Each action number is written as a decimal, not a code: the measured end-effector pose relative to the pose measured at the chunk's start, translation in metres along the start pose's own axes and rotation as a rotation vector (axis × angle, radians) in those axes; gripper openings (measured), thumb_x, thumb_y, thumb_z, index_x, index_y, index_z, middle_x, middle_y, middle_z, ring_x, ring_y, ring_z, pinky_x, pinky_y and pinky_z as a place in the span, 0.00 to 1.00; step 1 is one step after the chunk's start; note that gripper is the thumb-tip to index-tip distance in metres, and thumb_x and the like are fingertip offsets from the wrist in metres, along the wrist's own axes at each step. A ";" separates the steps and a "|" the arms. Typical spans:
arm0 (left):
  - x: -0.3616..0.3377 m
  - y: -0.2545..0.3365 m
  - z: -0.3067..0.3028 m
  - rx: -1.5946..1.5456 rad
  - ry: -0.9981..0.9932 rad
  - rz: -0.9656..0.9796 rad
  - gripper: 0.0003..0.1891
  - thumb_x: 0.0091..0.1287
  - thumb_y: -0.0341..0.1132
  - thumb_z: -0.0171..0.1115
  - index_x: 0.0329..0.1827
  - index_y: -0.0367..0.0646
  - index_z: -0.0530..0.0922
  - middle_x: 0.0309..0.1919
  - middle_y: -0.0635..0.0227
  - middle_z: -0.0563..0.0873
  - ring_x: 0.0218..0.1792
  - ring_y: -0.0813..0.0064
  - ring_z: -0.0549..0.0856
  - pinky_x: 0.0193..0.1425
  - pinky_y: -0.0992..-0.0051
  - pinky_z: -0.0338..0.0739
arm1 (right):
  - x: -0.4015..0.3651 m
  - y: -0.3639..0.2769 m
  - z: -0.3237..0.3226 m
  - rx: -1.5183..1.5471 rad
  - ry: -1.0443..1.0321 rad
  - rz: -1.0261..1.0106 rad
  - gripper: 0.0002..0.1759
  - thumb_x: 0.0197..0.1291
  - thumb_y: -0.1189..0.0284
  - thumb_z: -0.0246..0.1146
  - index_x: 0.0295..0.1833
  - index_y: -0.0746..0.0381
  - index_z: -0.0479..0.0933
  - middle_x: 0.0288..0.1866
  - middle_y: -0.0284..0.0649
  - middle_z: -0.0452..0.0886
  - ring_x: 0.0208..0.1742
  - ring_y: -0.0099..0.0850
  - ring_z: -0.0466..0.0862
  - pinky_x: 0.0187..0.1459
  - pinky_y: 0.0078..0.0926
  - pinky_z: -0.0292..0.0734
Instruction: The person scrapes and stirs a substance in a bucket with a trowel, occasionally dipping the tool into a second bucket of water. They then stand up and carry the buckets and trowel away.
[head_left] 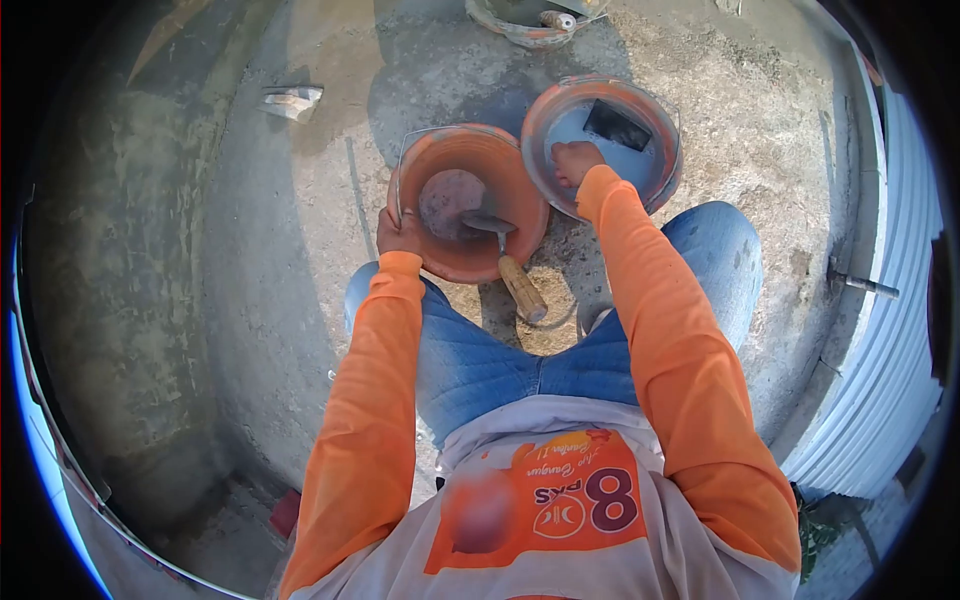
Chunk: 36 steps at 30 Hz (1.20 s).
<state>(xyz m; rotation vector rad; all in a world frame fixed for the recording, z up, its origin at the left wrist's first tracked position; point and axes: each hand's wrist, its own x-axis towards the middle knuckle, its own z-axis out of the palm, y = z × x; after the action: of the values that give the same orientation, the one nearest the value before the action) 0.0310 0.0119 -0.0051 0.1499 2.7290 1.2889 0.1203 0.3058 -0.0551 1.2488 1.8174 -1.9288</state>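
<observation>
My left hand [397, 232] grips the near left rim of an orange bucket [520, 185], fingers closed over its edge. Some greyish material [452, 204] lies at the bottom of that bucket. A trowel [520, 285] leans in it, blade inside and wooden handle sticking out over the near rim. To the right stands a second orange bucket [533, 120] with grey-blue liquid inside. My right hand [575, 162] is closed above this liquid, near the left inner wall; whatever it holds is hidden. A dark rectangular piece [617, 125] sits in the liquid beyond my fingers.
Another bucket [535, 38] with a pale roll-like object [557, 20] in it stands at the top. A crumpled pale scrap [292, 101] lies on the concrete floor [290, 250]. A wall is at left; corrugated sheet [880, 400] and a protruding pipe [866, 284] are at right.
</observation>
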 end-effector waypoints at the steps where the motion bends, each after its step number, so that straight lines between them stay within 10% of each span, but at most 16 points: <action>1: 0.005 -0.008 0.004 0.051 0.033 0.037 0.14 0.64 0.40 0.55 0.44 0.37 0.74 0.37 0.50 0.82 0.38 0.59 0.82 0.45 0.66 0.74 | 0.004 0.003 -0.005 0.053 -0.017 0.110 0.15 0.56 0.62 0.53 0.34 0.64 0.75 0.28 0.38 0.76 0.26 0.29 0.75 0.30 0.29 0.74; 6: 0.005 -0.005 0.011 0.023 0.109 0.002 0.18 0.65 0.45 0.55 0.46 0.38 0.73 0.38 0.48 0.82 0.40 0.52 0.82 0.46 0.63 0.73 | 0.042 0.033 -0.019 -0.292 0.091 0.311 0.15 0.55 0.65 0.49 0.36 0.65 0.75 0.31 0.43 0.78 0.31 0.34 0.79 0.34 0.33 0.75; 8: 0.004 -0.006 0.008 0.040 0.114 0.003 0.19 0.65 0.46 0.55 0.46 0.38 0.73 0.39 0.48 0.82 0.41 0.52 0.82 0.47 0.63 0.73 | 0.044 0.037 -0.026 -0.150 0.197 0.360 0.25 0.56 0.65 0.45 0.53 0.69 0.73 0.43 0.56 0.79 0.46 0.48 0.80 0.46 0.44 0.73; 11: 0.004 -0.001 0.010 0.077 0.125 0.009 0.20 0.65 0.47 0.56 0.48 0.38 0.74 0.40 0.49 0.82 0.41 0.52 0.82 0.47 0.63 0.73 | 0.047 0.026 -0.023 0.141 0.289 0.429 0.23 0.57 0.66 0.45 0.51 0.70 0.73 0.39 0.56 0.80 0.37 0.44 0.82 0.39 0.41 0.76; 14: 0.009 -0.007 0.011 -0.074 0.097 0.017 0.23 0.64 0.50 0.56 0.50 0.39 0.74 0.40 0.49 0.82 0.42 0.53 0.81 0.48 0.63 0.73 | -0.019 -0.044 0.012 0.429 0.234 0.024 0.21 0.60 0.65 0.45 0.34 0.71 0.76 0.26 0.48 0.80 0.18 0.32 0.79 0.20 0.28 0.72; 17: 0.022 -0.026 0.014 -0.036 0.135 0.052 0.24 0.66 0.53 0.54 0.48 0.37 0.75 0.37 0.55 0.83 0.37 0.68 0.81 0.44 0.70 0.75 | -0.038 -0.062 0.068 0.095 -0.242 -0.424 0.18 0.62 0.66 0.50 0.49 0.68 0.74 0.39 0.45 0.80 0.39 0.28 0.80 0.41 0.27 0.77; 19: 0.025 -0.022 0.013 -0.038 0.124 0.055 0.25 0.66 0.53 0.53 0.48 0.37 0.75 0.36 0.55 0.83 0.38 0.67 0.81 0.44 0.70 0.75 | -0.066 -0.066 0.088 -0.148 -0.331 -0.546 0.19 0.61 0.68 0.51 0.54 0.67 0.72 0.46 0.47 0.80 0.48 0.35 0.79 0.50 0.31 0.74; 20: 0.023 -0.023 0.012 -0.033 0.125 0.049 0.25 0.67 0.54 0.52 0.47 0.37 0.76 0.36 0.54 0.83 0.38 0.66 0.82 0.44 0.69 0.75 | -0.074 -0.053 0.100 -0.410 -0.042 -0.740 0.21 0.60 0.67 0.52 0.56 0.68 0.70 0.47 0.52 0.79 0.51 0.42 0.78 0.53 0.34 0.72; 23: 0.019 -0.018 0.014 -0.128 0.100 0.029 0.26 0.68 0.55 0.48 0.47 0.38 0.76 0.36 0.55 0.84 0.38 0.64 0.82 0.45 0.68 0.75 | -0.128 -0.034 0.099 -1.053 -0.179 -0.382 0.29 0.56 0.59 0.55 0.57 0.69 0.69 0.51 0.56 0.77 0.57 0.47 0.75 0.58 0.37 0.69; 26: 0.015 -0.006 0.012 -0.044 0.147 0.047 0.26 0.68 0.55 0.48 0.48 0.38 0.77 0.36 0.55 0.84 0.38 0.63 0.82 0.45 0.68 0.75 | -0.113 0.036 0.132 -0.973 -0.038 -0.235 0.33 0.55 0.54 0.55 0.56 0.71 0.70 0.50 0.55 0.78 0.53 0.48 0.78 0.55 0.37 0.71; 31: 0.018 -0.013 0.013 -0.040 0.161 0.039 0.25 0.68 0.54 0.48 0.48 0.38 0.77 0.37 0.54 0.83 0.39 0.63 0.82 0.46 0.68 0.75 | -0.099 0.010 0.109 -0.949 -0.637 0.062 0.31 0.52 0.56 0.58 0.57 0.66 0.71 0.48 0.57 0.78 0.51 0.47 0.79 0.55 0.38 0.72; 36: 0.019 -0.014 0.011 0.043 0.178 0.068 0.25 0.67 0.54 0.50 0.46 0.37 0.77 0.36 0.54 0.83 0.38 0.66 0.82 0.45 0.68 0.75 | -0.105 0.012 0.103 -0.713 -0.204 -0.163 0.27 0.52 0.63 0.61 0.57 0.64 0.70 0.49 0.56 0.78 0.50 0.49 0.79 0.55 0.40 0.71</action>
<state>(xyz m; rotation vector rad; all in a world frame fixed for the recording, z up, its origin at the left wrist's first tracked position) 0.0131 0.0143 -0.0236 0.1393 2.9262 1.3204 0.1496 0.1703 -0.0044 0.6588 2.2368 -1.2059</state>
